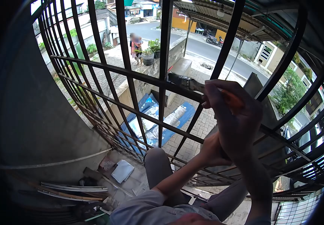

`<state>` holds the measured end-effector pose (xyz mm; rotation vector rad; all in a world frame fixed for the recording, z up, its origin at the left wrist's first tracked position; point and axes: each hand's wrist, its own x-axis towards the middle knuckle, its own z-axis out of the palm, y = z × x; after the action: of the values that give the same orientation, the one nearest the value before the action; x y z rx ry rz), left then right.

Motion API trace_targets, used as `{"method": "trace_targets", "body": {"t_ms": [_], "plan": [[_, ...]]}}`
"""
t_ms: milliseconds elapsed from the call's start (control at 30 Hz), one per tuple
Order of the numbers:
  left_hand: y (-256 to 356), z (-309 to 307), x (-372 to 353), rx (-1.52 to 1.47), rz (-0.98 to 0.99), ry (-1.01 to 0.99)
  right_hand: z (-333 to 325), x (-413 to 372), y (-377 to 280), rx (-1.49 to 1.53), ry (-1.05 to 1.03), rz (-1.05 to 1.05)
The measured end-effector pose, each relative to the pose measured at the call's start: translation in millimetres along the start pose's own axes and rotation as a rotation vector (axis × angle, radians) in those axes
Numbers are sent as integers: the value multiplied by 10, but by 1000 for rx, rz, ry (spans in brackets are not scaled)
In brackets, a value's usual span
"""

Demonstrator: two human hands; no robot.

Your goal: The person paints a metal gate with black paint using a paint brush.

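My right hand (235,112) is closed around the orange handle of a paintbrush (195,85). The dark bristles point left and touch or nearly touch the upper horizontal bar of the black metal grille (143,77), beside an upright bar. Lower down, partly behind my right wrist, my left hand (215,150) is closed near the grille's lower bars. What it holds is hidden; a dark shape shows by its palm.
Beyond the grille are blue paint-stained sheets (178,118), a potted plant (148,58), a person holding a child (135,48) and a road. Below left lie a white folded sheet (123,171) and long strips (74,188). A grey wall (53,112) stands left.
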<state>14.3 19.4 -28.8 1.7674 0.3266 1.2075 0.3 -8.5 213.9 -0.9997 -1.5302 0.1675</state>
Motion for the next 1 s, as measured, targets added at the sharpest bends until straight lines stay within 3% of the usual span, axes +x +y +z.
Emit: {"method": "trace_targets", "body": {"t_ms": [67, 133, 167, 233, 333, 367, 433, 567, 633, 733, 800, 867, 933, 967, 1000], "plan": [[2, -11, 33, 88, 84, 42, 39, 6, 28, 0, 35, -40], [62, -38, 41, 296, 404, 177, 107, 4, 76, -27, -48, -44], [85, -34, 27, 294, 401, 173, 113, 9, 65, -26, -54, -58], [96, -41, 6, 3, -53, -57, 40, 24, 20, -6, -35, -31], [14, 16, 18, -24, 23, 0, 34, 59, 2, -1, -14, -40], [-2, 15, -2, -27, 18, 0, 74, 63, 35, -59, -41, -130], [212, -103, 41, 250, 237, 75, 130, 104, 24, -145, -53, -323], [-93, 59, 18, 154, 182, 60, -4, 214, -116, -177, -137, -223], [-69, 38, 55, 276, 332, 57, 36, 269, -93, -213, -199, -254], [165, -37, 65, 252, 244, 81, -27, 334, -206, -265, -260, -266], [322, -94, 81, 207, 182, 57, -101, 381, -352, -144, -177, -9], [328, -97, 81, 167, 123, 29, -73, 386, -289, -132, -176, -41], [287, -88, 70, 309, 230, 57, -31, 359, -222, -268, -239, -256], [274, -90, 65, 309, 231, 57, -60, 357, -279, -214, -247, -102], [331, -118, 79, 242, 164, 28, -75, 363, -306, -214, -247, -101]]}}
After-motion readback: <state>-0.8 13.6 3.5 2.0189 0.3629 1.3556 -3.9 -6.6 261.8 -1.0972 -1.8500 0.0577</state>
